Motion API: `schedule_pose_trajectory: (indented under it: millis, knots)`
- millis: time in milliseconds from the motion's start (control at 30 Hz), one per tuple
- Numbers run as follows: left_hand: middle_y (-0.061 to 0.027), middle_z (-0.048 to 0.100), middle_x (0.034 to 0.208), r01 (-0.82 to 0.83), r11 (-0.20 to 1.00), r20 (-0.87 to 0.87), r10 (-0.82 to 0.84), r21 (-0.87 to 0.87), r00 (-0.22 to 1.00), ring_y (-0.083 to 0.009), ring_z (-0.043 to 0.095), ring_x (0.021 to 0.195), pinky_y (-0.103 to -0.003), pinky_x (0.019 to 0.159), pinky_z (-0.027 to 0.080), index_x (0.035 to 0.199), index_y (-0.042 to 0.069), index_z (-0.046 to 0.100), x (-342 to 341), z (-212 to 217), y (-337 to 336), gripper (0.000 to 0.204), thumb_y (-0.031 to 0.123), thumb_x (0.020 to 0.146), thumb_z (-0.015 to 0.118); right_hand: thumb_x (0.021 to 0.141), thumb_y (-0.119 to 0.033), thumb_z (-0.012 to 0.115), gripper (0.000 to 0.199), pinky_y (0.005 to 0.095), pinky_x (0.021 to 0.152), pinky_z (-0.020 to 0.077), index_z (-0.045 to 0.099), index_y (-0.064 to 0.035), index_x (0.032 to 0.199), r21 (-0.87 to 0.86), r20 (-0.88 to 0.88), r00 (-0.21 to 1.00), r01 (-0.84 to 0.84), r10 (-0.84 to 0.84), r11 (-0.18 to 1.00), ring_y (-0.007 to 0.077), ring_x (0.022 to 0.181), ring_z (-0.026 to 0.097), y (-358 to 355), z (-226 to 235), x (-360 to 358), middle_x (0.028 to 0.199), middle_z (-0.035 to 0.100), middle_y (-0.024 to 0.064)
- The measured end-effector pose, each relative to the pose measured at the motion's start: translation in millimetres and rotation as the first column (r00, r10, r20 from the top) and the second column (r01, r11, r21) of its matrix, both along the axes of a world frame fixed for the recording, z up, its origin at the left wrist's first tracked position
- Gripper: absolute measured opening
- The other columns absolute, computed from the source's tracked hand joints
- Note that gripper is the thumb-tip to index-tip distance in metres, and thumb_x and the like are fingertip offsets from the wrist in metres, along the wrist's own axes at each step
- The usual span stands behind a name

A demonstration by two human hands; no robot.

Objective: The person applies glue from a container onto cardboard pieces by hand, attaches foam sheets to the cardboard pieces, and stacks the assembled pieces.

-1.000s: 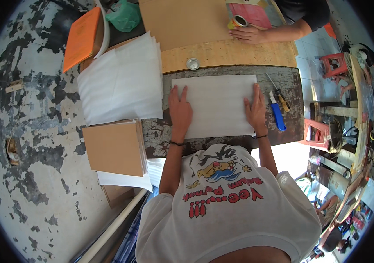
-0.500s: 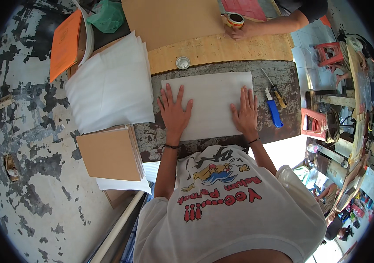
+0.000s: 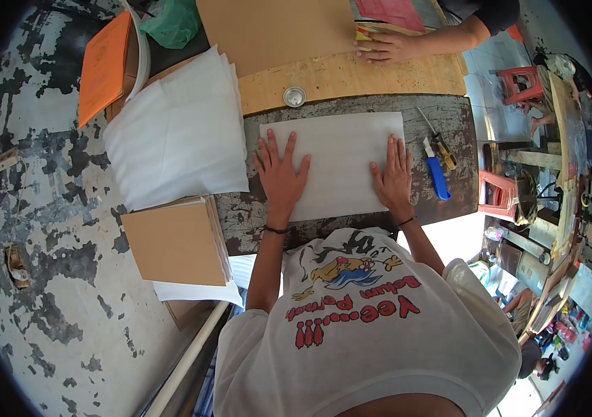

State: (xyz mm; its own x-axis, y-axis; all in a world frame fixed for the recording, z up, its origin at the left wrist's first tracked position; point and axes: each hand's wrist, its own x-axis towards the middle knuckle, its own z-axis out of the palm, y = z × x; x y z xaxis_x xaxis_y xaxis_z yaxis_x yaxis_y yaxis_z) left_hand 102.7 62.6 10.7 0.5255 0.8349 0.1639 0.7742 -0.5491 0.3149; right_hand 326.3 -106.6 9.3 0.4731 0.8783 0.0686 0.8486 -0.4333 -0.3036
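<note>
A white foam sheet [image 3: 341, 163] lies flat on the dark, worn tabletop before me. Flat on its left edge rests my left hand [image 3: 282, 170], fingers spread. My right hand [image 3: 394, 174] lies along the right edge, its fingers stretched out and fairly close together. Neither hand grips anything. To the right of my right hand are a utility knife [image 3: 437, 174] with a blue handle and its blade showing, and a screwdriver [image 3: 443, 149] with a yellowish handle. Beyond the sheet sits a small round metal lid or tin [image 3: 294, 96].
White foam sheets [image 3: 178, 132] are stacked at the left, with brown cardboard pieces [image 3: 174, 243] nearer me. Across the table, a co-worker's hand [image 3: 386, 47] lies over a yellow item beside a large brown board [image 3: 275, 35]. Red stools [image 3: 497, 194] stand at the right.
The co-worker's hand has turned over and now covers the tape-roll-like item it held upright. My hands stay on the sheet; the whole view has shifted slightly.
</note>
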Motion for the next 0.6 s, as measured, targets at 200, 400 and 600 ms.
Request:
schedule_pose_trajectory:
  millis: [200,400,600]
  knots:
    - [-0.0168,0.025,0.165,-0.012,1.000,0.018,0.012,0.009,1.000,-0.0435,0.025,0.149,-0.063,0.118,0.021,0.150,0.027,0.048,0.4,-2.2,0.8,0.063,0.048,0.093,0.063,0.103,-0.039,0.049,0.072,0.0529,0.125,0.0127,0.022,-0.0024,0.158,-0.020,-0.018,1.000,-0.003,0.003,1.000,0.0331,0.154,0.017,-2.9,5.4,3.9,0.165,0.024,0.0161]
    - [-0.0168,0.025,0.165,-0.010,1.000,0.004,0.010,0.000,1.000,-0.0435,0.026,0.149,-0.063,0.118,0.021,0.151,0.029,0.048,-1.0,-1.5,-1.9,0.063,0.050,0.093,0.063,0.103,-0.041,0.048,0.072,0.0532,0.125,0.0117,0.022,-0.0035,0.159,0.005,0.006,1.000,0.006,-0.006,1.000,0.0339,0.154,0.018,-6.0,-3.0,5.8,0.165,0.024,0.0161]
    - [-0.0172,0.025,0.165,-0.010,1.000,0.016,0.010,0.009,1.000,-0.0434,0.026,0.149,-0.063,0.118,0.020,0.151,0.029,0.048,0.3,-3.0,-0.1,0.065,0.052,0.092,0.063,0.104,-0.041,0.046,0.070,0.0533,0.125,0.0123,0.024,-0.0023,0.158,-0.006,0.038,0.999,0.000,0.000,1.000,0.0357,0.154,0.016,-8.2,1.3,3.2,0.165,0.024,0.0179]
